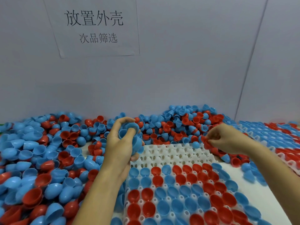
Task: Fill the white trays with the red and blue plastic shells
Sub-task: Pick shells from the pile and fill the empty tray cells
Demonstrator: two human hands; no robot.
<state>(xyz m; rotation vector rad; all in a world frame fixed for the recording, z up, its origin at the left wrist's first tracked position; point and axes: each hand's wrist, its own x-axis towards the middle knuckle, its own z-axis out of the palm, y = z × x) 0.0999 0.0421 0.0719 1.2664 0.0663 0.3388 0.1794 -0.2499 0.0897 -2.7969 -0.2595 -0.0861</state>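
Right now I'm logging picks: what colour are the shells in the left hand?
Blue; the left hand grips blue shells, clearest in the head view.

Paper sign (95,28) on wall — reads 放置外壳, below it 次品筛选.

2 hands (120,143) (227,140); 2 white trays (178,153) (253,137); 1 paper sign (95,28); shells uncountable.

Left hand (121,142): its palm and curled fingers are covering most of the blue shells (129,129) it is gripping, so their count is unclear
Right hand (224,140): fingertips are hiding much of a red shell (204,140)
White tray (177,153): its near end is running off the bottom edge
Filled trays (276,137): these are being cut off at the right edge
Loose pile (32,159): its left part is blurring and leaving view
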